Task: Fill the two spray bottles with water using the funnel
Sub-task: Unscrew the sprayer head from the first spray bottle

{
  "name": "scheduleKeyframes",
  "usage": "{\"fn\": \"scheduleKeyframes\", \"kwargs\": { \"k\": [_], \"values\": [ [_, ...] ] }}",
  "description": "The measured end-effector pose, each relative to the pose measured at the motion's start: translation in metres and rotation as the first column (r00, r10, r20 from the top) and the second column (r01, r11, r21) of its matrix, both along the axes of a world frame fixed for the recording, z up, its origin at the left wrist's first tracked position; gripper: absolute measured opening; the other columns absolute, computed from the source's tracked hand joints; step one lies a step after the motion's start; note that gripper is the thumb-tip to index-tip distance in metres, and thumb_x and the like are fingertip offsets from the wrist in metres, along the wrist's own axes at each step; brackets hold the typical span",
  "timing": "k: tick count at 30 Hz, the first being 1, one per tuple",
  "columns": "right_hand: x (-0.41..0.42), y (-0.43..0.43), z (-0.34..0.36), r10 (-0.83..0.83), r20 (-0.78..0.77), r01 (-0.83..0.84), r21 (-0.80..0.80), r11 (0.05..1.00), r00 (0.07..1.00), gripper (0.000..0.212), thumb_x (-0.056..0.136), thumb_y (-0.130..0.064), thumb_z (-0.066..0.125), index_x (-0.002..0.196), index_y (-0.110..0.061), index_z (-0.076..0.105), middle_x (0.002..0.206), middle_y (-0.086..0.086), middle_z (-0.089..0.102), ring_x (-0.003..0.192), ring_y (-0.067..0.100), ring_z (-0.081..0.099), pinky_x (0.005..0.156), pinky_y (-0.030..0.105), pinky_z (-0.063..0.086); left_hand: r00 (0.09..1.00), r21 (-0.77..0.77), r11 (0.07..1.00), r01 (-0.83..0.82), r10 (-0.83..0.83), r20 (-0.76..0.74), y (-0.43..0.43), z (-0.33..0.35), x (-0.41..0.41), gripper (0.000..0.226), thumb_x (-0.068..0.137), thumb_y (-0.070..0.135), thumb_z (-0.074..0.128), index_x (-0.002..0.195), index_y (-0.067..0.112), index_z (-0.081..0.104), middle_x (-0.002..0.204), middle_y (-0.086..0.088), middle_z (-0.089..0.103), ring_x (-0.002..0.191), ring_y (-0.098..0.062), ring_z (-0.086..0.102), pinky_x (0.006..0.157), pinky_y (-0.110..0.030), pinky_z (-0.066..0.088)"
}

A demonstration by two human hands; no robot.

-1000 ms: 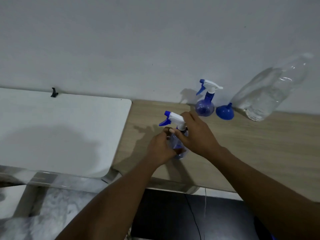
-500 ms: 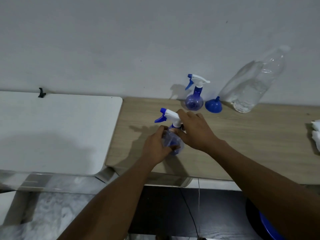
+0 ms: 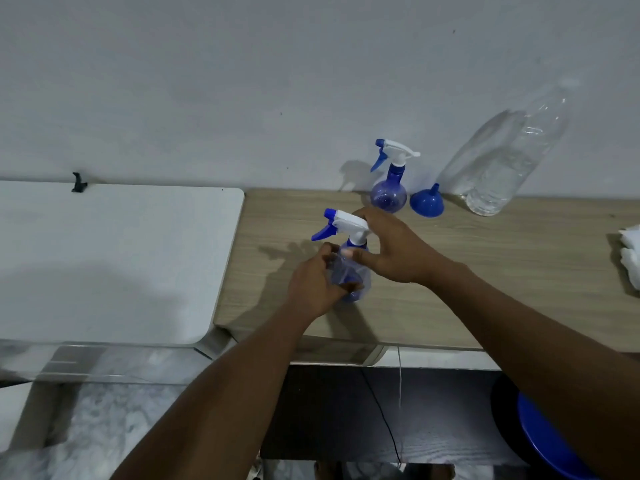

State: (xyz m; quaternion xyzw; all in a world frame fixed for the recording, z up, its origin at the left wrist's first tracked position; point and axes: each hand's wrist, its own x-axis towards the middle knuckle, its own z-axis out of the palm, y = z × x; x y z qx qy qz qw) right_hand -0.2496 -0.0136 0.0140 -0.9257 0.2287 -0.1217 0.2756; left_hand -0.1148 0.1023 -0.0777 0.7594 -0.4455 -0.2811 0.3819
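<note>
My right hand [image 3: 391,251] has shifted on the near spray bottle [image 3: 349,271] since a moment ago. Its fingers [image 3: 370,216], which lay over the neck, now arch over the back of the white spray head [image 3: 346,221], and the thumb pinches the collar just beneath it. The bottle seems to stand where it did, upright near the front of the wooden bench [image 3: 485,271], with its nozzle pointing left.

My left hand [image 3: 311,282] grips the round clear-blue body from the left, fingers curled around it. The head is directly above that grip, on the bottle's upright long axis. I judge the coming move to be a twist about that axis to unscrew the head, which is not yet off.

Well behind, against the wall [image 3: 242,81], are the second spray bottle [image 3: 388,195], the blue funnel [image 3: 426,204] mouth-down just to its right, and a clear water bottle [image 3: 502,168], partly full. A white cloth [image 3: 630,258] lies at the bench's far right edge. A white bench [image 3: 104,254] adjoins on the left.
</note>
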Motion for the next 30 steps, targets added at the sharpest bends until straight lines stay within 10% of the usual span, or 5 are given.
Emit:
{"fn": "scheduleKeyframes", "kwargs": {
  "k": [11,16,18,21,30],
  "values": [
    [-0.015,-0.031,0.077,-0.194,0.211,0.186,0.058,0.981,0.958,0.025,0.090,-0.027,0.072,0.112,-0.020,0.061,0.090,-0.006,0.067,0.079,0.001,0.062,0.068,0.019,0.048,1.000,-0.075,0.997,-0.008,0.008,-0.002,0.004,-0.005,0.000,0.070,0.057,0.054,0.088,0.115,0.037,0.052,0.108,0.014,0.067,0.099,-0.010,0.065,0.089,-0.041,0.055],
    [-0.047,-0.075,0.084,-0.640,0.501,0.405,0.504,0.763,0.583,0.021,0.093,-0.031,0.060,0.104,-0.013,0.058,0.088,0.011,0.071,0.075,0.021,0.067,0.060,0.032,0.051,1.000,-0.118,0.993,-0.005,0.003,-0.021,0.004,-0.006,0.000,0.071,0.057,0.055,0.089,0.116,0.032,0.055,0.106,0.013,0.069,0.099,-0.006,0.065,0.089,-0.038,0.055],
    [-0.063,-0.092,0.066,-0.786,0.415,0.479,0.630,0.612,0.458,0.027,0.091,-0.033,0.060,0.102,-0.008,0.060,0.080,0.008,0.067,0.064,0.017,0.062,0.053,0.027,0.048,1.000,-0.128,0.992,0.001,-0.005,-0.031,0.003,-0.006,0.000,0.072,0.056,0.056,0.089,0.116,0.033,0.056,0.106,0.013,0.069,0.100,-0.006,0.065,0.091,-0.038,0.055],
    [-0.081,-0.104,0.006,-0.811,0.089,0.626,0.588,0.512,0.579,0.027,0.091,-0.027,0.063,0.108,-0.007,0.066,0.077,0.007,0.069,0.059,0.016,0.059,0.049,0.024,0.042,0.999,-0.121,0.993,0.002,-0.008,-0.049,0.001,-0.006,0.000,0.070,0.057,0.051,0.090,0.115,0.032,0.056,0.106,0.014,0.069,0.100,-0.006,0.065,0.092,-0.038,0.054],
    [-0.069,-0.089,-0.109,-0.600,-0.346,0.690,0.283,0.666,0.721,0.031,0.090,-0.038,0.066,0.112,-0.016,0.068,0.107,0.008,0.069,0.102,0.027,0.062,0.083,0.036,0.049,0.999,-0.068,0.998,0.003,-0.006,-0.036,-0.008,0.003,-0.007,0.071,0.060,0.043,0.093,0.119,0.030,0.055,0.108,0.016,0.066,0.102,-0.001,0.062,0.086,-0.018,0.050]
  ]
}}
